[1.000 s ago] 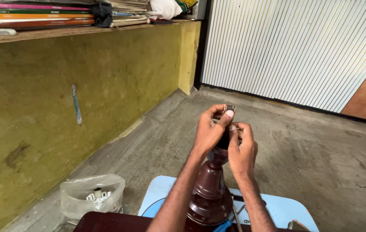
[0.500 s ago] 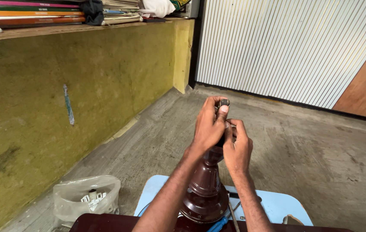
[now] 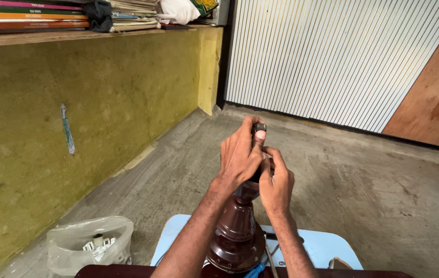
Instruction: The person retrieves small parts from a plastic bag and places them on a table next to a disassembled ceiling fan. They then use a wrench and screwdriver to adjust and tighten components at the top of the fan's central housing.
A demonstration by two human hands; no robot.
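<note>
the left hand [image 3: 240, 157] wraps the top of a dark brown bell-shaped fan housing [image 3: 237, 234], thumb pressed on a small black cap [image 3: 258, 127] at its tip; the right hand [image 3: 276, 183] grips the stem just below, fingers closed; the housing stands upright over a pale blue stool [image 3: 322, 247]; a clear plastic bag [image 3: 88, 247] lies on the concrete floor [image 3: 374, 175] by the green wall [image 3: 75, 113].

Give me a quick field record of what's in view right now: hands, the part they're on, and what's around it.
left hand: wrapped round the top of the brown part, thumb on a small dark cap
right hand: gripping the same top, just below and beside the left hand
brown part: glossy, bell-shaped, upright, narrowing upward
support: light blue stool under it
tools: blue-handled screwdriver at the base
floor left: clear plastic bag with small white pieces
surroundings: yellow-green wall, white ribbed shutter
</note>
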